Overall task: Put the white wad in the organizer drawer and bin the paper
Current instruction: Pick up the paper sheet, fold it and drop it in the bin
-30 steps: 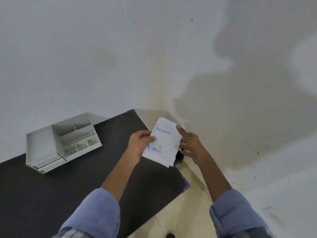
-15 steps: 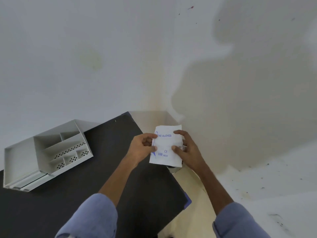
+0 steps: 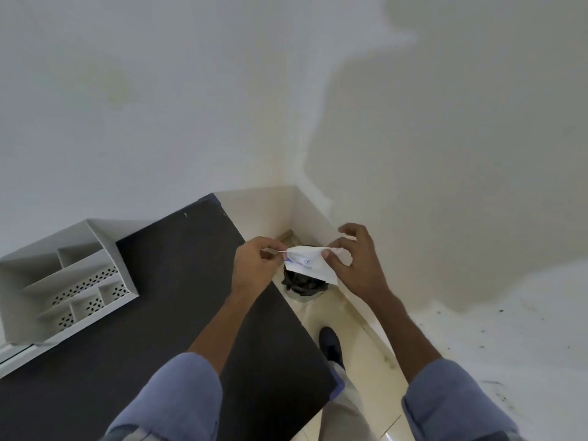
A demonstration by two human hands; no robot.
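A white paper (image 3: 308, 261) with blue print hangs stretched between both hands, tilted nearly flat. My left hand (image 3: 254, 265) pinches its left corner, and my right hand (image 3: 356, 265) pinches its right edge with the other fingers spread. Directly below the paper sits a small bin (image 3: 302, 286) lined with a black bag, on the floor in the room's corner. The grey desk organizer (image 3: 63, 281) with perforated compartments stands on the dark table (image 3: 178, 313) at the left. No white wad is visible.
White walls meet in a corner just behind the bin. A dark shoe (image 3: 331, 345) stands on the cream tile floor between the table's right edge and the wall. The organizer's low drawer (image 3: 16, 353) shows at the far left edge.
The paper went from upright and facing me to nearly flat, pulled out sideways between both hands. The view tilted down, bringing the bin and my foot into sight.
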